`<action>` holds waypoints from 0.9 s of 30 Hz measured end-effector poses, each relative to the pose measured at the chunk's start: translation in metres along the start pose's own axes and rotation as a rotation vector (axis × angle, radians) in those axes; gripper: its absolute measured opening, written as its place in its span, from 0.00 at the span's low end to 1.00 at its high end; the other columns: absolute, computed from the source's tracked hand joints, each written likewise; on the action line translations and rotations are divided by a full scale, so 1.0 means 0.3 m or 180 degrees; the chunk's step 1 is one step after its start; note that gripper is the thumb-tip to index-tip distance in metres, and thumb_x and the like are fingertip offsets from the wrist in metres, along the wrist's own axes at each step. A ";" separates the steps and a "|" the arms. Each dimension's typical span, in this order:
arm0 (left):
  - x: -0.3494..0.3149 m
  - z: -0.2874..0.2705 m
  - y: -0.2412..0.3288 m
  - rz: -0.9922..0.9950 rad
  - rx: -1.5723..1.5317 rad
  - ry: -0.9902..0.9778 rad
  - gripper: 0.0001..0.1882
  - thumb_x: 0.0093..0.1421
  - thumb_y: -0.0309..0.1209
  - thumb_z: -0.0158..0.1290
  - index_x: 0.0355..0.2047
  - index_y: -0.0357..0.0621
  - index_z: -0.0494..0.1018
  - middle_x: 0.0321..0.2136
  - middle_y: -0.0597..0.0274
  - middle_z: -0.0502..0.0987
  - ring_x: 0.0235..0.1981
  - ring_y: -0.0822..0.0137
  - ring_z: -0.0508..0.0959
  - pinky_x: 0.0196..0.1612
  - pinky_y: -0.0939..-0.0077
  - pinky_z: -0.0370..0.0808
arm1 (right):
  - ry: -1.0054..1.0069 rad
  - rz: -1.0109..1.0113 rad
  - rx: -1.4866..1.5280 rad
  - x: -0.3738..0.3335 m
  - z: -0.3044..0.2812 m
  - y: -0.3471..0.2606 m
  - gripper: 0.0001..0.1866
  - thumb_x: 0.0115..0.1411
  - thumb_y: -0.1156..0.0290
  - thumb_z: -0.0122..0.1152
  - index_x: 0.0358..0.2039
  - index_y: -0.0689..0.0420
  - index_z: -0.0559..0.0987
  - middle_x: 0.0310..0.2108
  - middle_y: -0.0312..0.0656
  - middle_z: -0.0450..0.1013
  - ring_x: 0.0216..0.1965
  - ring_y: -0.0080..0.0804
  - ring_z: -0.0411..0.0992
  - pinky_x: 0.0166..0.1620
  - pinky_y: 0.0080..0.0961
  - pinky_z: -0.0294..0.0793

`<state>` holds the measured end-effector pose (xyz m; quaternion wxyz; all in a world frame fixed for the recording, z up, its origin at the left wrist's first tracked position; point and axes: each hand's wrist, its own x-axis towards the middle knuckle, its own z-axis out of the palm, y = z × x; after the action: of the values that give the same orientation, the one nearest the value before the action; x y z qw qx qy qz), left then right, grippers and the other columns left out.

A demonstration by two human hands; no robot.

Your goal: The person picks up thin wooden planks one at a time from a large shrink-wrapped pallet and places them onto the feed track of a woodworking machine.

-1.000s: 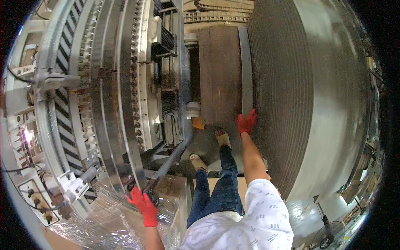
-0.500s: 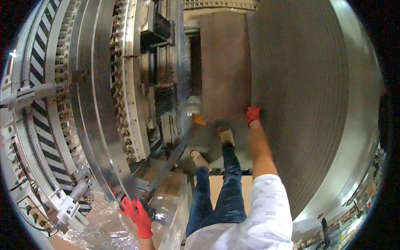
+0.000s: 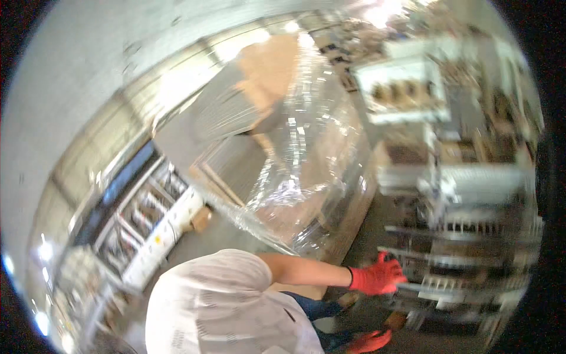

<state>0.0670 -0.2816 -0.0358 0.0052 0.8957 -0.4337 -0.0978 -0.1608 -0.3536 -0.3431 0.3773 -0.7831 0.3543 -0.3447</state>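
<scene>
The picture is blurred and tilted. My left hand (image 3: 377, 277), in a red glove, reaches out to the right from my white-sleeved shoulder. Its fingers are curled around a grey metal bar (image 3: 420, 288) on the front of a machine (image 3: 471, 194). My right hand (image 3: 368, 341), also in a red glove, is low at the bottom edge beside my blue trouser legs (image 3: 318, 308). It is smeared, and its grip cannot be made out.
A large stack wrapped in clear plastic film (image 3: 306, 177) stands just beyond my left arm. A white rack with dark openings (image 3: 141, 224) and a small cardboard box (image 3: 200, 219) lie to the left. A broad grey curved surface (image 3: 88, 88) fills the upper left.
The view has swung sharply away from the big roll and now shows the wrapped stack. My right hand has left the roll's face. My left hand still grips a metal bar.
</scene>
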 end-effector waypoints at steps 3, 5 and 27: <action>-0.055 -0.059 0.020 0.0259 -0.0321 0.0488 0.40 0.62 0.47 0.60 0.71 0.50 0.62 0.61 0.43 0.68 0.65 0.44 0.65 0.64 0.27 0.55 | 0.0118 -0.0265 0.0349 0.141 -0.053 -0.323 0.23 0.70 0.52 0.62 0.53 0.59 0.81 0.51 0.51 0.78 0.51 0.50 0.77 0.57 0.50 0.75; -0.109 -0.133 -0.005 0.0499 -0.0480 0.0934 0.45 0.57 0.45 0.62 0.73 0.47 0.60 0.61 0.41 0.66 0.64 0.41 0.65 0.68 0.34 0.56 | 0.0244 -0.0824 0.0426 0.230 -0.063 -0.528 0.22 0.71 0.57 0.60 0.55 0.61 0.79 0.55 0.53 0.76 0.55 0.54 0.74 0.60 0.51 0.72; -0.677 -0.895 -0.818 -0.0703 -0.3557 0.6057 0.21 0.65 0.30 0.57 0.57 0.40 0.72 0.46 0.53 0.80 0.47 0.54 0.80 0.53 0.60 0.76 | -0.1764 -0.1102 0.1396 0.486 0.010 -1.173 0.26 0.60 0.85 0.62 0.60 0.63 0.74 0.48 0.43 0.73 0.48 0.38 0.72 0.57 0.35 0.70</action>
<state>0.1829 0.0093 0.2389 0.7307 0.5107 -0.0653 0.4483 0.0201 -0.3080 -0.0108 0.5533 -0.7955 0.0197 -0.2463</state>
